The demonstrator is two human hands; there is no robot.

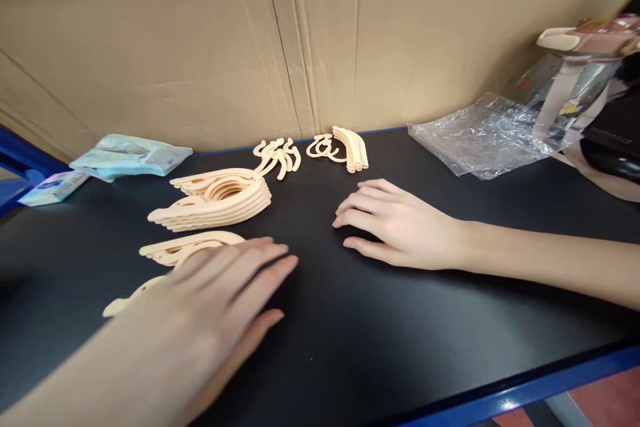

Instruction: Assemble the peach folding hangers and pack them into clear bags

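My left hand (215, 300) is stretched out over a cream plastic folding hanger piece (193, 243) and covers part of it; whether it touches is hidden. Behind that lies a stack of matching cream hanger pieces (215, 203). My right hand (385, 223) rests low over the black tabletop with fingers slightly bent and apart, nothing in it. Beyond the hands lie a small heap of cream hooks (280, 157), a few curved hooks (325, 147) and a bundle of curved cream arms (351, 149).
Brown cardboard (320, 33) stands along the back. Blue tissue packs (133, 157) lie at the back left. A clear plastic bag (480, 137) and a strapped bottle (580, 67) are at the right. A blue frame (525, 383) edges the black table (325, 347).
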